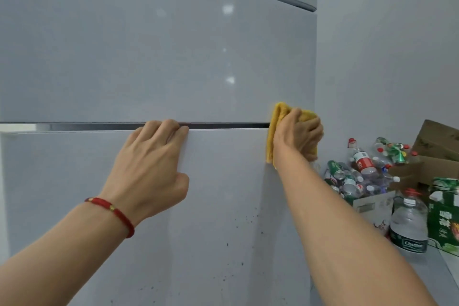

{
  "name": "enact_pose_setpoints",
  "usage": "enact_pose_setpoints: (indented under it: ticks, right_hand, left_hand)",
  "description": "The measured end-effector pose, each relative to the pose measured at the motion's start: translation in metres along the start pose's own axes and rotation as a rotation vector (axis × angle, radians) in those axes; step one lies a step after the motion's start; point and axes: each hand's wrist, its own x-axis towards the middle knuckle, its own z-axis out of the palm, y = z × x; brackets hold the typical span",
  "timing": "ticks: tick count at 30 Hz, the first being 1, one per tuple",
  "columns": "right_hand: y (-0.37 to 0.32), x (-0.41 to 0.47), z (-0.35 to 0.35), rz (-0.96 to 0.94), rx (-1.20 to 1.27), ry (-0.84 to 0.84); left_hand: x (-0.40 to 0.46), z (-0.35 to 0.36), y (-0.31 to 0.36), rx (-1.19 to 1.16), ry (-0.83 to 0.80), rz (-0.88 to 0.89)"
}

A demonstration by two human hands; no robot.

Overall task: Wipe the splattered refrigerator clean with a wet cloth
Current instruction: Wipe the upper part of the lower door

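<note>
The grey refrigerator [154,57] fills the view, with a dark gap between its middle door and lower door [218,206]. My right hand [296,131] grips a folded yellow cloth [273,126] and presses it on the fridge's right edge, across that gap. My left hand [151,161] rests on the lower door, its fingertips curled over the door's top edge into the gap. Dark splatter specks [244,226] dot the lower door below and between my arms. A red string bracelet sits on my left wrist.
To the right of the fridge, on the floor, lies a pile of empty plastic bottles and cans [360,171] in a cardboard box. A large clear water bottle [408,223], a green carton [444,216] and brown cardboard boxes [439,141] stand beside it. A grey wall [387,45] runs behind.
</note>
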Motion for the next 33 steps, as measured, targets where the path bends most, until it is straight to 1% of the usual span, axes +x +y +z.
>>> enact_pose_setpoints:
  ticks: [1, 2, 3, 6, 8, 10, 11, 12, 13, 14, 15, 17, 18, 19, 20, 21, 22, 25, 27, 31, 33]
  right_hand:
    - [-0.009, -0.009, 0.002, 0.045, 0.014, -0.011]
    - [-0.014, -0.025, 0.004, 0.026, -0.009, -0.041]
    - [-0.013, -0.046, 0.008, -0.062, -0.068, -0.080]
    - [0.007, -0.136, 0.015, -0.536, -0.225, -0.139]
    - [0.022, -0.183, 0.017, -0.816, -0.292, -0.228]
    - [0.035, -0.192, 0.008, -1.084, -0.353, -0.340]
    - [0.040, -0.179, 0.003, -1.210, -0.351, -0.372]
    - [0.046, -0.161, -0.003, -1.284, -0.341, -0.382]
    - [0.053, -0.140, -0.007, -1.283, -0.345, -0.366]
    - [0.060, -0.117, -0.009, -1.208, -0.349, -0.322]
    - [0.067, -0.099, -0.010, -1.056, -0.336, -0.271]
    - [0.072, -0.084, -0.009, -0.666, -0.286, -0.162]
    - [0.069, -0.088, -0.007, -0.502, -0.256, -0.136]
    - [0.063, -0.100, -0.004, -0.395, -0.236, -0.148]
    - [0.058, -0.114, -0.003, -0.354, -0.230, -0.171]
    - [0.053, -0.132, 0.001, -0.377, -0.235, -0.203]
    - [0.053, -0.146, -0.001, -0.461, -0.248, -0.223]
    - [0.053, -0.210, 0.004, -0.827, -0.303, -0.333]
    - [0.047, -0.245, 0.009, -1.017, -0.332, -0.374]
    - [0.020, -0.309, 0.023, -1.377, -0.340, -0.458]
    - [0.011, -0.337, 0.031, -1.524, -0.339, -0.497]
  left_hand:
    - [0.001, -0.002, -0.001, -0.036, -0.011, -0.011]
    - [0.001, -0.003, -0.001, -0.082, -0.012, -0.026]
    - [0.001, -0.003, -0.001, -0.136, -0.004, -0.043]
    - [-0.004, -0.009, -0.002, -0.309, 0.051, -0.118]
    - [-0.011, -0.010, -0.001, -0.395, 0.138, -0.192]
    - [-0.025, -0.011, 0.002, -0.437, 0.178, -0.239]
    - [-0.035, -0.010, 0.003, -0.449, 0.162, -0.253]
    - [-0.050, -0.011, 0.004, -0.454, 0.137, -0.269]
    - [-0.064, -0.013, 0.003, -0.459, 0.125, -0.291]
    - [-0.079, -0.016, 0.000, -0.470, 0.126, -0.340]
    - [-0.095, -0.021, -0.005, -0.485, 0.138, -0.412]
    - [-0.126, -0.033, -0.022, -0.523, 0.177, -0.592]
    - [-0.143, -0.038, -0.031, -0.563, 0.191, -0.697]
    - [-0.162, -0.041, -0.042, -0.615, 0.206, -0.805]
    - [-0.178, -0.043, -0.048, -0.690, 0.222, -0.902]
    - [-0.192, -0.043, -0.053, -0.762, 0.240, -0.977]
    - [-0.198, -0.038, -0.053, -0.841, 0.244, -1.023]
    - [-0.206, -0.025, -0.052, -0.978, 0.261, -1.069]
    - [-0.204, -0.020, -0.051, -0.993, 0.271, -1.046]
    - [-0.207, -0.020, -0.057, -0.937, 0.315, -1.033]
    - [-0.207, -0.024, -0.059, -0.930, 0.357, -1.032]
